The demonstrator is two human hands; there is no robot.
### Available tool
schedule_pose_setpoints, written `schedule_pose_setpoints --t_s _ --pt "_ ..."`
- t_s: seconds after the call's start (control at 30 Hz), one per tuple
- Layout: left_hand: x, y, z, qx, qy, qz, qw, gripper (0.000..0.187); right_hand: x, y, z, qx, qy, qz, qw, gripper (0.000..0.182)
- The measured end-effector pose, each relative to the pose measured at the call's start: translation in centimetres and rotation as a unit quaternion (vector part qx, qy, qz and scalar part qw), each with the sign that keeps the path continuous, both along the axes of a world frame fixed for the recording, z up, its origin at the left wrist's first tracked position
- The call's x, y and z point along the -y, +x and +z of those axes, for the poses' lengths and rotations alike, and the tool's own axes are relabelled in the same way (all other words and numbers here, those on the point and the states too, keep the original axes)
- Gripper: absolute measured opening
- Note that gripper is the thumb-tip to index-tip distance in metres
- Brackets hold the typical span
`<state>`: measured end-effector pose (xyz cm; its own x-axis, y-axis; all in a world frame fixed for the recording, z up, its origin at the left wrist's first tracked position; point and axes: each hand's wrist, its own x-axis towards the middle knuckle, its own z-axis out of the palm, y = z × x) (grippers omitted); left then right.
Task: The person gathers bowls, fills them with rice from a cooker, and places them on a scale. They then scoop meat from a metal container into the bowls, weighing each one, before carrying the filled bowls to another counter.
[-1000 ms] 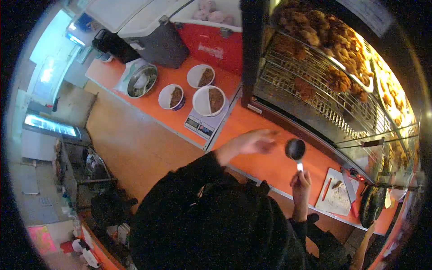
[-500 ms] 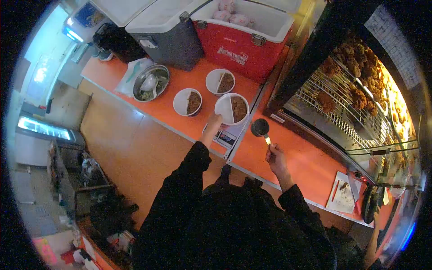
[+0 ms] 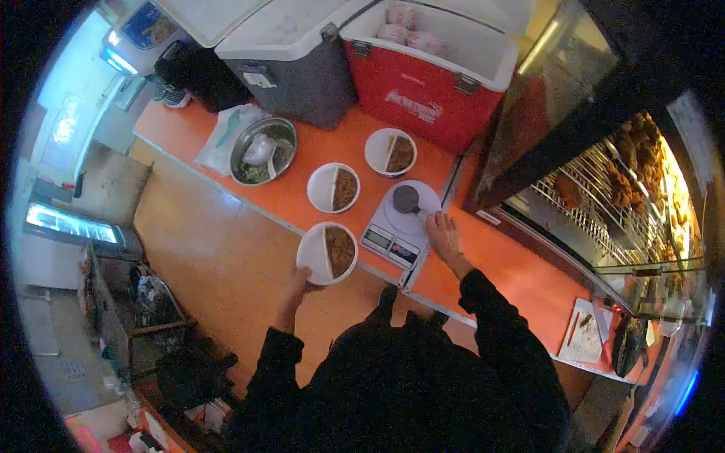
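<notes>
A round white paper bowl [image 3: 312, 257] with a divider, brown minced food [image 3: 340, 251] filling one half, is gripped at its near rim by my left hand [image 3: 294, 287]. It is held beyond the front edge of the counter. My right hand [image 3: 445, 235] has its fingers closed on the handle of a dark measuring scoop [image 3: 405, 198], whose cup overlaps the round plate of the white kitchen scale [image 3: 384, 219]. Two similar bowls, a nearer one [image 3: 322, 189] and a farther one [image 3: 377, 153], stand on the counter left of the scale with the same brown food.
A steel bowl [image 3: 235, 155] with greens and a plastic-wrapped utensil stands left on the orange counter [image 3: 287, 208]. Behind are a grey cooler [image 3: 302, 87] and an open red cooler [image 3: 419, 87]. A lit cabinet of fried food [image 3: 619, 185] and a cutting board [image 3: 581, 340] are at the right.
My left hand has taken the divided bowl off the scale, moving it left and toward me. My right hand has brought the scoop leftward over the scale. The view has shifted slightly.
</notes>
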<state>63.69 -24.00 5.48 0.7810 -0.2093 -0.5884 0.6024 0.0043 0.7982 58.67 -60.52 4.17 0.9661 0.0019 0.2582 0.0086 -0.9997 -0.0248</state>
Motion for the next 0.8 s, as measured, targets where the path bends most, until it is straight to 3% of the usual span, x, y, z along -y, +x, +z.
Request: schedule_pose_setpoints --t_s 0.07,0.13,0.2,0.27,0.37,0.47,0.57,0.8 --pt "-0.6 -1.5 4.2 0.004 0.032 0.033 0.999 0.047 -1.0 1.3 2.7 0.025 0.036 0.0 0.999 0.027" --pt "-1.9 -2.0 4.2 0.006 0.04 0.06 0.997 0.046 -1.8 4.0 4.6 0.084 0.048 0.012 0.995 0.03" --pt "-3.2 -2.6 3.5 -0.001 0.037 0.077 0.996 0.046 -3.3 8.6 6.2 0.051 0.099 0.036 0.993 0.032" --pt "-4.5 -2.7 2.4 -0.01 0.022 0.084 0.996 0.046 -4.9 13.7 4.9 0.078 0.089 0.064 0.991 0.038" --pt "-4.5 -3.1 2.5 -0.011 0.067 0.114 0.991 0.047 -7.2 18.8 3.8 -0.039 0.082 0.039 0.995 0.045" --pt "-5.3 -3.9 1.4 -0.016 0.021 0.155 0.987 0.047 -8.7 20.7 4.1 -0.152 0.133 0.007 0.979 0.045" --pt "-6.1 -4.1 0.7 -0.017 -0.025 0.145 0.989 0.048 -9.6 21.2 2.6 -0.133 0.146 0.025 0.98 0.038" --pt "-5.4 -1.4 -0.2 -0.011 0.021 0.142 0.99 0.047 -10.8 23.0 3.5 -0.164 0.128 0.036 0.977 0.035"
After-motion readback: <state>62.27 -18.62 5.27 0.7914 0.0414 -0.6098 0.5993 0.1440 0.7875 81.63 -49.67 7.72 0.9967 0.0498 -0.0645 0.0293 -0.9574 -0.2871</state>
